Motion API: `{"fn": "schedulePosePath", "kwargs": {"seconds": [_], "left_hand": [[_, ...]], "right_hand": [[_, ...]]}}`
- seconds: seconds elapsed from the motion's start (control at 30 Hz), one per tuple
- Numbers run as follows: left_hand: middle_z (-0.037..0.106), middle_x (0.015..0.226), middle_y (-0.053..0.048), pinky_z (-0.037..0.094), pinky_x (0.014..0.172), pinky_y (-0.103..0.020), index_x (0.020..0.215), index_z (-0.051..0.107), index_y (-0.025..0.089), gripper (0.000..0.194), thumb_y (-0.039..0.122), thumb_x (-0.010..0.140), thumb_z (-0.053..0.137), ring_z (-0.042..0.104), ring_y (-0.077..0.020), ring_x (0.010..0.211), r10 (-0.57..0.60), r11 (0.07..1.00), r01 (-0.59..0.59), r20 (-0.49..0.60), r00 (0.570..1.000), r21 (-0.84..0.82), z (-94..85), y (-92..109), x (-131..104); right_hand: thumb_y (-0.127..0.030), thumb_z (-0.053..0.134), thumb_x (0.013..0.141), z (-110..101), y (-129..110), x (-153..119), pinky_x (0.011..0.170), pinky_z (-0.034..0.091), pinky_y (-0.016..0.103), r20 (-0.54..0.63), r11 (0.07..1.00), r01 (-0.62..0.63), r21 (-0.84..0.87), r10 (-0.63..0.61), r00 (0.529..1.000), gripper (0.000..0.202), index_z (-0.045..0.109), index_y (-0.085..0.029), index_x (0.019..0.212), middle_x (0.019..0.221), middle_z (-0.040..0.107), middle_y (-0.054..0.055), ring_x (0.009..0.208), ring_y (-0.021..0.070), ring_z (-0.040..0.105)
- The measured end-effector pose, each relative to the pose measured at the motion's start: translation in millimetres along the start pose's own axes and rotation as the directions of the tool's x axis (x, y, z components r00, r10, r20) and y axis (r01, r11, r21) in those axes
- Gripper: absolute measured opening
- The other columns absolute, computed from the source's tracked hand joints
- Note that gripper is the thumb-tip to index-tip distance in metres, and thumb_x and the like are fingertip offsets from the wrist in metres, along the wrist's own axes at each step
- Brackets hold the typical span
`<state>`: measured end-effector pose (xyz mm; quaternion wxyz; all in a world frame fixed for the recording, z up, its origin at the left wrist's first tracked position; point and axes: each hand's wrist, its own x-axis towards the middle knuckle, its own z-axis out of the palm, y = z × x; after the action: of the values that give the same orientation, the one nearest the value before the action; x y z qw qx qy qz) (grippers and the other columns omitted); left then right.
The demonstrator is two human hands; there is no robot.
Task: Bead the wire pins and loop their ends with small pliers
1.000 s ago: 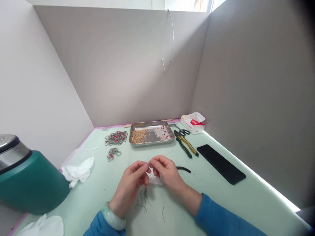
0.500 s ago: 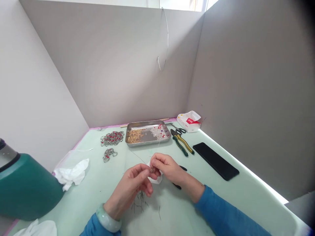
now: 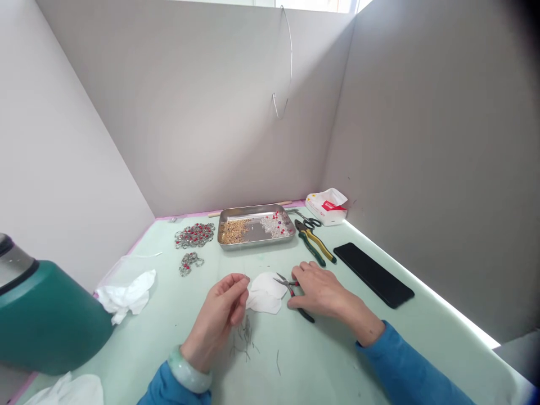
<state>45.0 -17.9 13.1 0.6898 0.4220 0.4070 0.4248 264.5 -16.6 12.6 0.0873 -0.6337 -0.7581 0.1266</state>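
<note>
My left hand (image 3: 222, 311) is pinched closed, thumb against fingertips, above the mat; whatever sits in the pinch is too small to make out. Fingers of my right hand (image 3: 323, 291) curl around the handles of small dark-handled pliers (image 3: 291, 287), whose jaws are parted and point up and left. Under those jaws lie white paper pieces (image 3: 265, 301). Several thin wire pieces (image 3: 244, 340) are scattered just below my left hand, and a single wire piece (image 3: 278, 363) rests apart to their right.
Beyond my hands stands a metal tray (image 3: 257, 244) of gold, clear and red beads. Red-beaded chains (image 3: 194, 235) lie left of it. Yellow-green pliers (image 3: 316, 244), scissors (image 3: 311, 223), a tissue pack (image 3: 327, 208) and a black phone (image 3: 373, 275) line the right. A green bottle (image 3: 53, 320) stands left.
My right hand has left my left hand's fingertips and moved right and down onto the small pliers. The left hand stays pinched, and the white paper is now uncovered.
</note>
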Motion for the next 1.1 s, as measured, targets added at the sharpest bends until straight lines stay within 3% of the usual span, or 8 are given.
{"fn": "schedulePosePath", "kwargs": {"seconds": [0.23, 0.33, 0.43, 0.5, 0.57, 0.67, 0.9, 1.1], "left_hand": [[0.045, 0.050, 0.008, 0.019, 0.037, -0.016, 0.079, 0.052, 0.017, 0.014, 0.030, 0.079, 0.057, 0.028, -0.0007, 0.034, 0.043, 0.999, -0.043, 0.001, 0.999, -0.005, -0.4, 0.2, -1.2], [0.044, 0.049, 0.008, 0.020, 0.037, -0.017, 0.080, 0.052, 0.017, 0.010, 0.026, 0.077, 0.057, 0.029, -0.0014, 0.034, 0.042, 0.999, -0.042, -0.005, 0.999, -0.028, -0.8, 0.4, -1.6], [0.045, 0.050, 0.007, 0.022, 0.038, -0.017, 0.082, 0.053, 0.017, 0.009, 0.024, 0.077, 0.056, 0.031, -0.0019, 0.036, 0.058, 0.998, -0.058, -0.009, 0.998, -0.035, 0.1, 1.4, -2.8], [0.047, 0.053, 0.006, 0.025, 0.040, -0.017, 0.084, 0.053, 0.017, 0.009, 0.024, 0.078, 0.055, 0.033, -0.0024, 0.038, 0.083, 0.996, -0.083, -0.012, 0.996, -0.030, 0.7, 1.9, -3.2], [0.049, 0.056, 0.006, 0.028, 0.042, -0.018, 0.085, 0.053, 0.017, 0.010, 0.024, 0.079, 0.055, 0.035, -0.0031, 0.040, 0.105, 0.994, -0.106, -0.021, 0.994, -0.026, 0.4, 1.6, -2.6], [0.050, 0.059, 0.005, 0.029, 0.042, -0.018, 0.085, 0.053, 0.017, 0.009, 0.024, 0.080, 0.055, 0.035, -0.0034, 0.040, 0.112, 0.993, -0.114, -0.045, 0.993, -0.035, -2.5, -0.6, 0.2], [0.050, 0.059, 0.006, 0.026, 0.040, -0.018, 0.090, 0.055, 0.016, 0.014, 0.024, 0.079, 0.055, 0.033, -0.0024, 0.038, 0.119, 0.993, -0.116, -0.135, 0.984, 0.032, -7.2, -4.6, 5.4], [0.053, 0.064, 0.004, 0.028, 0.040, -0.018, 0.084, 0.054, 0.016, 0.012, 0.027, 0.079, 0.056, 0.036, -0.0026, 0.038, 0.150, 0.988, -0.141, -0.141, 0.979, 0.067, -3.3, -2.8, 4.2]], "right_hand": [[-0.015, 0.048, 0.063, 20.2, -3.9, 3.4, 0.052, 0.024, 0.028, -0.031, 0.994, -0.062, 0.089, 0.065, 0.997, 0.007, 0.045, -0.019, 0.067, 0.069, 0.050, 0.003, 0.063, 0.0167, 0.043], [-0.014, 0.049, 0.062, 8.4, 5.0, 6.4, 0.048, 0.025, 0.027, 0.017, 0.907, -0.103, 0.409, 0.105, 0.994, 0.006, 0.045, -0.019, 0.064, 0.062, 0.049, 0.001, 0.055, 0.0138, 0.041], [-0.020, 0.048, 0.068, -16.2, 8.0, 9.9, 0.050, 0.035, 0.026, 0.030, 0.409, -0.037, 0.912, 0.023, 0.999, 0.004, 0.050, -0.019, 0.071, 0.071, 0.054, 0.002, 0.059, 0.0137, 0.048], [-0.031, 0.042, 0.078, -27.7, 1.2, 12.2, 0.060, 0.043, 0.031, -0.014, 0.016, 0.015, 1.000, -0.051, 0.999, 0.019, 0.054, -0.020, 0.088, 0.086, 0.057, 0.006, 0.076, 0.0179, 0.055], [-0.040, 0.039, 0.084, -27.7, -11.2, 14.2, 0.065, 0.046, 0.035, 0.073, -0.159, -0.102, 0.982, -0.176, 0.982, 0.032, 0.051, -0.022, 0.107, 0.096, 0.058, 0.008, 0.088, 0.0211, 0.056], [-0.042, 0.045, 0.085, -7.3, -30.5, 16.4, 0.057, 0.044, 0.029, 0.231, -0.083, -0.273, 0.959, -0.335, 0.914, 0.036, 0.050, -0.019, 0.112, 0.091, 0.060, 0.009, 0.080, 0.0199, 0.057], [-0.041, 0.041, 0.088, 31.5, -41.9, 11.9, 0.055, 0.040, 0.024, 0.095, 0.520, 0.006, 0.854, -0.167, 0.981, 0.032, 0.057, -0.015, 0.080, 0.060, 0.061, 0.003, 0.055, 0.0121, 0.054], [-0.044, 0.035, 0.088, 30.0, -49.6, 4.5, 0.043, 0.038, 0.022, 0.290, 0.304, -0.174, 0.937, -0.393, 0.873, 0.037, 0.054, -0.014, 0.081, 0.052, 0.058, 0.001, 0.040, 0.0108, 0.050]]}}
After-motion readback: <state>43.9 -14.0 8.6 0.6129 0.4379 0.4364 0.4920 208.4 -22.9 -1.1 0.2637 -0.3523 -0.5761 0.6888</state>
